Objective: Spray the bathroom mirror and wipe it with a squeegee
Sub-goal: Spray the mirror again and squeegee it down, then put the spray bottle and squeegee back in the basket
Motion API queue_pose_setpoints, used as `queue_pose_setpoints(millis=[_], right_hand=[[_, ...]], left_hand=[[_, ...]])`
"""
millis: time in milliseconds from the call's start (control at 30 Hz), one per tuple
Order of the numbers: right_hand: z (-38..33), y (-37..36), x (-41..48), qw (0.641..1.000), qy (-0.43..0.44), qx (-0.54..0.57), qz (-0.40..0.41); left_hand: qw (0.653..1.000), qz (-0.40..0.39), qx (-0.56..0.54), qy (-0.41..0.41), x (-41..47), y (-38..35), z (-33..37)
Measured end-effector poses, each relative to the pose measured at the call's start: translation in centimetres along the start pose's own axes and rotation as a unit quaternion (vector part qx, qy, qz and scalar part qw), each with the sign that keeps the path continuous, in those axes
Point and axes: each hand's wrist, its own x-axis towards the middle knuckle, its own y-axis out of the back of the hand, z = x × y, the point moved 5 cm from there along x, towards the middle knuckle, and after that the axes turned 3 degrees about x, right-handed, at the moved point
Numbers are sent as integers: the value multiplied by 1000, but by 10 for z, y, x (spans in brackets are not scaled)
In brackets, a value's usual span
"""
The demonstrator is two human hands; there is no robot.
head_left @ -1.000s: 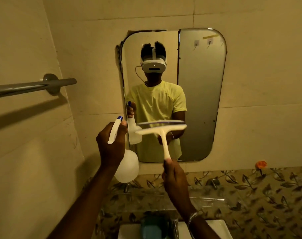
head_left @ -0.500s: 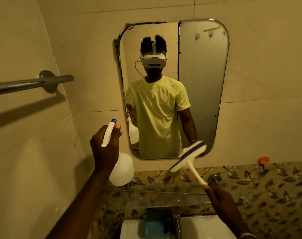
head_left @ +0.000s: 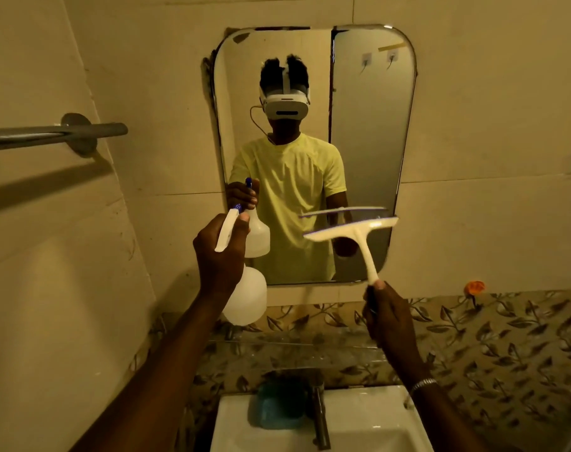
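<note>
Standing at the sink (head_left: 369, 415), the person has both tools up in front of the mirror (head_left: 372, 125), which hangs on the far tiled wall just above the leaf-patterned strip. The left hand (head_left: 217, 256) is clenched around the neck of the spray bottle (head_left: 246, 298), fingers wrapped over the trigger part, its blue-tipped nozzle aimed toward the lower left of the glass. The right hand (head_left: 388, 316) grasps the bottom end of the squeegee (head_left: 356, 234) handle, the wide blade raised level before the lower right part of the mirror; whether the blade touches the glass I cannot tell, though its reflection sits just above it. By my reckoning the job is somewhere in the middle or early on: I see no drops, mist or streaks on the glass, so I cannot say whether spraying has been done, and most of the wiping looks to be left. The glass itself reads fairly clear, giving a sharp reflection, with a dark chipped patch along its upper left edge. A towel bar (head_left: 52, 135) juts from the left wall, well apart from all this.
</note>
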Motion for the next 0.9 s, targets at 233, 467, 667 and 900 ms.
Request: queue_pose_setpoints(millis=[233,467,667,900], right_hand=[[-68,-54,20,996,43,66,-39],[-98,-40,33,992,96,76,-28],[-103,12,34,990,127,53,13],[-92,103,26,989,118,22,87]], left_hand=[[1000,6,-4,-19,1,-11,13],[1000,-5,-19,-12,-7,-35,18],[997,-53,-55,-17,-26,-90,39],[985,-139,-102,-10,-71,-179,74]])
